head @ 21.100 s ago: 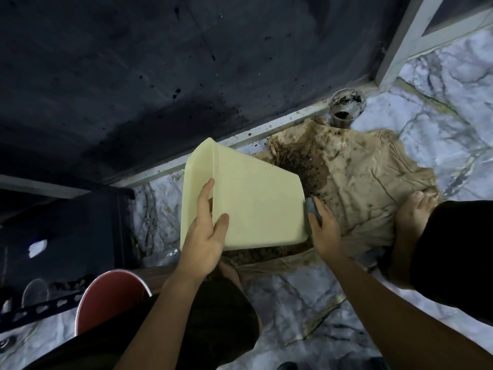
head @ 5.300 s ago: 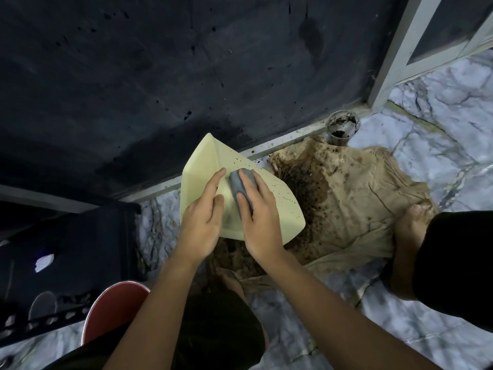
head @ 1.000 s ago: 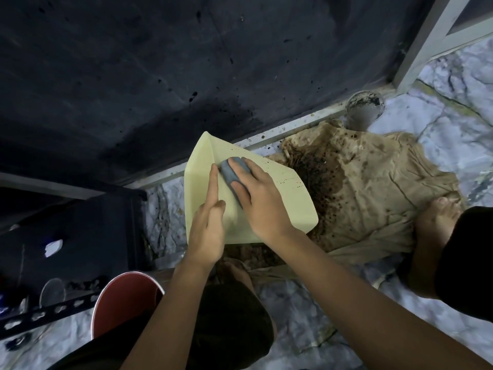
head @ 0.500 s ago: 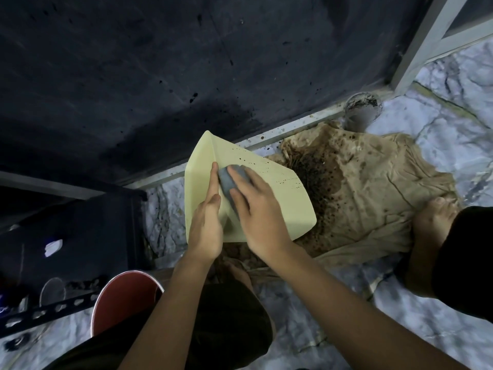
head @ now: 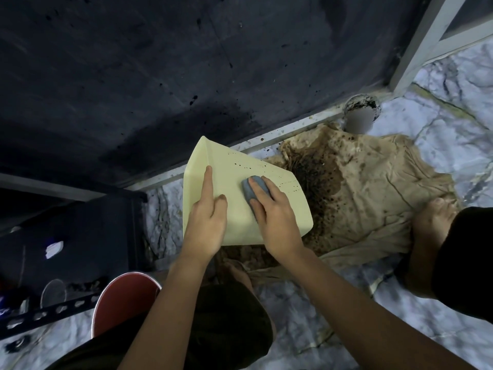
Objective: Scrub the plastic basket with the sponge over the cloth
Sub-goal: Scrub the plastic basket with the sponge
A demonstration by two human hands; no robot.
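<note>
The pale yellow plastic basket (head: 234,169) is tipped on its side above the left end of a beige cloth (head: 373,188) that is stained with dark brown specks. My left hand (head: 206,222) steadies the basket's outer wall, index finger stretched up along it. My right hand (head: 274,212) presses a grey-blue sponge (head: 253,189) flat against the same wall, beside rows of small dark dots. The basket's opening faces away from me and is hidden.
A dark wall with a pale metal sill (head: 293,129) runs behind the basket. A dirty round drain cup (head: 360,113) sits at the cloth's far corner. A red bucket (head: 122,303) stands near my left knee, and my bare foot (head: 432,222) rests on the cloth's right edge.
The sponge and my right hand slid a little to the right and down across the basket wall. My left hand stays in place on the basket.
</note>
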